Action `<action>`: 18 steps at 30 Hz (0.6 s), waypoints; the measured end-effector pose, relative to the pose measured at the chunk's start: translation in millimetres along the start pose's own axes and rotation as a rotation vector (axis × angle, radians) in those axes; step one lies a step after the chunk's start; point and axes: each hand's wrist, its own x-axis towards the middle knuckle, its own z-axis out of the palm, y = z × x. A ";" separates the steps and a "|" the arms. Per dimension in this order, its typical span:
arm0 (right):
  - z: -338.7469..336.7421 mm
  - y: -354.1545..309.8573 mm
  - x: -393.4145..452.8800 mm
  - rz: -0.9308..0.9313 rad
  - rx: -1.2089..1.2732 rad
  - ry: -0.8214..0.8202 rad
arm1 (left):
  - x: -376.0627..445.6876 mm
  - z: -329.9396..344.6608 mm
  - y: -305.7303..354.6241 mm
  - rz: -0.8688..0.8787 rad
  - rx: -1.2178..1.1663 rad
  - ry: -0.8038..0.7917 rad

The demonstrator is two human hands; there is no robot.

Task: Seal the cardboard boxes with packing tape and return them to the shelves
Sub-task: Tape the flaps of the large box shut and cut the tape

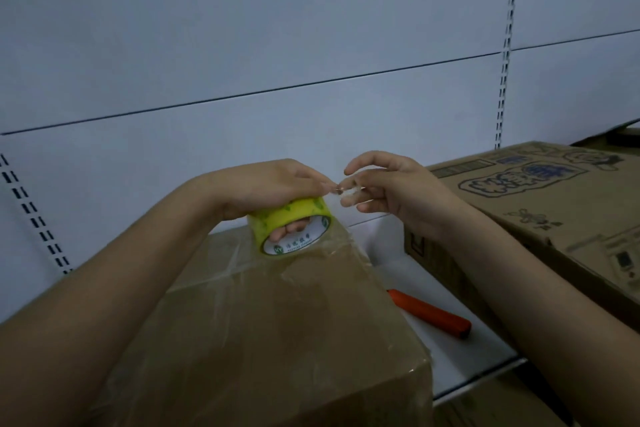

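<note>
Box: plain cardboard box (pixel 277 340) on the shelf (pixel 450 333), clear tape already across its top.
Left hand (pixel 266 189): fingers through the tape roll (pixel 292 227), gripping it above the box.
Right hand (pixel 388 189): pinches the tape end (pixel 346 196).
Left to do: probably cut the strip free; printed box (pixel 540 211) beside looks untaped.

Open shelf (pixel 460 340) strip between the taped box (pixel 277 340) and printed carton (pixel 540 218), but an orange cutter (pixel 431 314), probably, lies across it. Above the boxes, clear air to the back panel (pixel 277 45).
</note>
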 end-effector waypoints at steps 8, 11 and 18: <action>14.6 3.4 6.5 0.008 -0.209 0.038 | -3.4 -3.8 -0.3 -0.104 0.012 -0.062; 12.2 9.4 8.3 0.100 -0.171 0.026 | -0.8 -0.2 -4.6 -0.151 0.040 -0.062; 2.4 22.8 4.5 0.282 -0.068 0.063 | -11.1 0.3 -20.4 -0.064 0.083 0.115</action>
